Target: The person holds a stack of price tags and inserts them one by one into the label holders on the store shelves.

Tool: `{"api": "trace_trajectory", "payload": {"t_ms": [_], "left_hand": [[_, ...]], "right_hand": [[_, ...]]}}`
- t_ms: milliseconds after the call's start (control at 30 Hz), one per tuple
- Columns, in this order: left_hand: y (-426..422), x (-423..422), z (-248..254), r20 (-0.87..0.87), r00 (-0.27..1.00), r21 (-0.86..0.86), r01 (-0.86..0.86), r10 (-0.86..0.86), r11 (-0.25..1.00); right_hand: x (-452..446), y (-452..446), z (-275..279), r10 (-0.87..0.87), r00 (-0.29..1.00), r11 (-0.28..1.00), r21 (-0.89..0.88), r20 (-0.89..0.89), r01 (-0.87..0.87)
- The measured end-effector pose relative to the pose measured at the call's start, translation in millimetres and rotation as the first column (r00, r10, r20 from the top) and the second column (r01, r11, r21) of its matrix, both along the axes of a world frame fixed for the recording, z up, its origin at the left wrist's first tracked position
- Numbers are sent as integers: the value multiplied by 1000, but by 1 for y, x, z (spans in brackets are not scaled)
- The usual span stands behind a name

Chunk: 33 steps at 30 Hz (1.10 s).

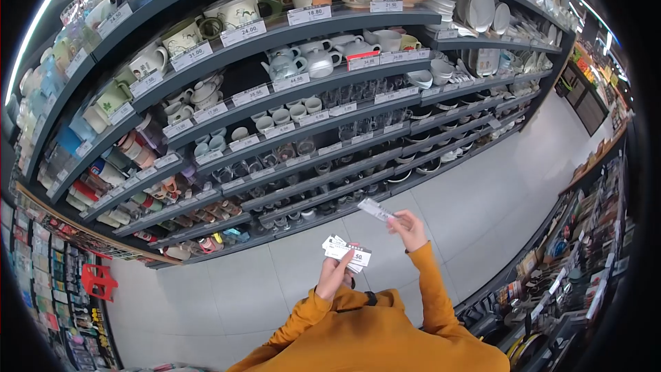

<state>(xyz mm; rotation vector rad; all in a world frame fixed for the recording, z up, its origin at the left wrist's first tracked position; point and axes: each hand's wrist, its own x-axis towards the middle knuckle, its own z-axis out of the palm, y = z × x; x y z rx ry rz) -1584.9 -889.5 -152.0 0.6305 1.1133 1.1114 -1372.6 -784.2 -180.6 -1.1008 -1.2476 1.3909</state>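
Several white price cards (346, 253), fanned over one another, are pinched in my left hand (333, 277), with the thumb across the top card, which shows "50". To the right and a little higher, my right hand (410, 229) grips a single label strip (374, 210) between thumb and fingers. The strip looks clear or pale and tilts up to the left. The two hands are apart, both over the grey floor, in front of the lower shelves. Orange sleeves cover both arms.
Ahead, a long dark shelf unit (330, 22) carries mugs, a white teapot (321, 62), glasses and bowls, with price labels along its edges. A red stool (98, 281) stands at the lower left. Pans and utensils fill the shelves at right. Pale floor tiles (241, 289) run between.
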Motion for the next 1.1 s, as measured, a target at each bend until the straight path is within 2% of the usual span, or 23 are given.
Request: {"api": "trace_trajectory", "payload": {"t_ms": [133, 233, 300, 400, 467, 600, 700, 833, 967, 1100], "left_hand": [[47, -16, -8, 14, 999, 97, -49, 48, 994], [85, -31, 0, 7, 994, 111, -111, 111, 988], [108, -42, -6, 7, 990, 117, -143, 143, 983], [136, -46, 6, 1, 988, 138, -156, 157, 978], [149, -46, 8, -37, 989, 133, -140, 146, 981], [167, -42, 7, -66, 983, 123, -162, 171, 979], [171, -30, 9, -96, 968, 92, -224, 233, 970], [174, 0, 9, -63, 942, 60, -327, 331, 943], [180, 46, 3, -21, 907, 4, -422, 421, 907], [182, 93, 4, 28, 899, -6, -437, 437, 899]], "right_hand": [[0, 84, 45, 41, 994, 999, 40, -99, -37], [-13, 143, 93, 119, 992, 985, 131, -51, -112], [-17, 186, 105, 153, 988, 971, 182, 14, -153], [-17, 266, 92, 156, 980, 944, 272, 126, -186], [-12, 322, 74, 106, 948, 934, 298, 299, -198], [-10, 401, 50, 144, 903, 906, 314, 404, -284], [-14, 426, 53, 248, 920, 937, 168, 303, -308], [-8, 455, 48, 381, 860, 890, 118, 340, -441], [-6, 473, 46, 405, 839, 869, 132, 364, -477], [-7, 485, 35, 488, 788, 814, 130, 374, -566]]}}
